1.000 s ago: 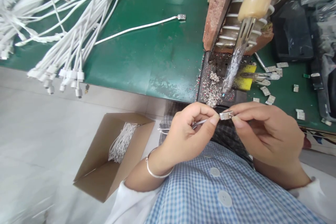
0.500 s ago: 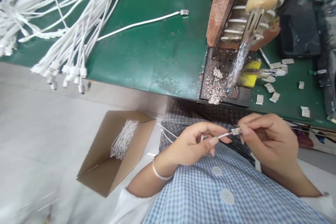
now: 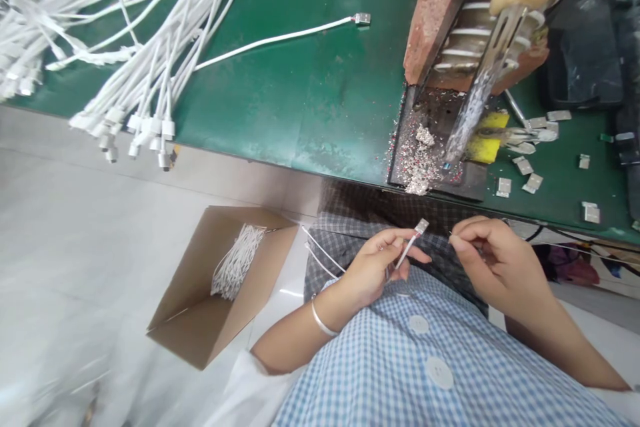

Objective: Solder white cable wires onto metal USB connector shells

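My left hand [image 3: 377,265] is closed on a thin white cable [image 3: 404,252] over my lap. The cable's metal connector [image 3: 422,225] sticks up past my fingertips. My right hand [image 3: 495,263] hovers just to the right of it, apart from the connector, thumb and forefinger pinched together. What that pinch holds, if anything, I cannot make out. Both hands sit below the front edge of the green table [image 3: 300,93], beneath the tray of solder scraps [image 3: 421,160].
A soldering iron [image 3: 475,103] slopes down from a stand beside a brick [image 3: 429,20] and a yellow sponge [image 3: 487,140]. Loose metal shells [image 3: 531,181] lie to the right. A white cable bundle [image 3: 130,47] covers the left. A cardboard box [image 3: 200,333] of cables stands on the floor.
My right hand has let go of the connector and drawn slightly away. My left hand has tilted the cable so the connector points up. Both hands dropped lower toward my lap.
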Demonstrator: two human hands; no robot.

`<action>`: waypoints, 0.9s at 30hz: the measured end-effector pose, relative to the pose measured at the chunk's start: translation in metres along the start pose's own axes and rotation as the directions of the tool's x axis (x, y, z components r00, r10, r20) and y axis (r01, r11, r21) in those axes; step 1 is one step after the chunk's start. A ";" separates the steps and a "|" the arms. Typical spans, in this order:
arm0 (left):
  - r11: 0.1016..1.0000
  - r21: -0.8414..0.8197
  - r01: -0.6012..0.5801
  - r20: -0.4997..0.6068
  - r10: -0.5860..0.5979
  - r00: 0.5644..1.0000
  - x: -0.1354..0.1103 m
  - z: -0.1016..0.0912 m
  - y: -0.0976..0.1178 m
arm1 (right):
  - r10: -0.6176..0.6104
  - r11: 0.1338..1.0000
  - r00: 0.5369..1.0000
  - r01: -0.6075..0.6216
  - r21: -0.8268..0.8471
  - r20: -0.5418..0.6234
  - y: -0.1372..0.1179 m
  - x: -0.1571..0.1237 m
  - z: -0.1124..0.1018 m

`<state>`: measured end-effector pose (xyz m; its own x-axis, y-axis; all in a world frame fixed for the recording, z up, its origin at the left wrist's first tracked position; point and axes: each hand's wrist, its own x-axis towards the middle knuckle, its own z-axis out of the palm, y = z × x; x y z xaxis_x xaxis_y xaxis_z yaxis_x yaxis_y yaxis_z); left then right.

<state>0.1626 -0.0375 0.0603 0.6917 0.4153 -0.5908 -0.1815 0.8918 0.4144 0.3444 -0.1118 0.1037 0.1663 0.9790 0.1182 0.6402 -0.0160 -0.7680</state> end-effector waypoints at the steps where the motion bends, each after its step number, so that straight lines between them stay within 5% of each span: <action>1: 0.999 -0.037 -0.001 -0.021 0.000 1.000 0.001 0.000 -0.003 | -0.029 0.999 1.000 0.029 -0.037 0.007 -0.001 0.000 0.002; 7: 0.986 -0.161 -0.051 -0.098 0.036 0.995 0.002 0.003 -0.010 | -0.113 0.960 0.927 0.195 -0.201 0.357 -0.006 -0.008 0.037; 12: 0.991 -0.126 -0.051 -0.163 0.030 0.986 0.000 -0.001 -0.014 | -0.050 0.938 0.907 0.186 -0.292 0.419 -0.001 -0.012 0.058; 21: 0.993 -0.119 -0.019 -0.156 0.000 0.988 0.001 -0.005 -0.019 | -0.062 0.948 0.865 0.207 -0.242 0.498 0.003 -0.007 0.050; 27: 0.992 -0.121 -0.031 -0.151 0.012 0.988 0.003 -0.004 -0.020 | -0.076 0.943 0.899 0.206 -0.263 0.432 0.006 -0.011 0.062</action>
<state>0.1653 -0.0536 0.0479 0.5761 0.4483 -0.6835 -0.2860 0.8939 0.3452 0.2997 -0.1097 0.0591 -0.2227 0.9689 -0.1075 0.8350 0.1327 -0.5340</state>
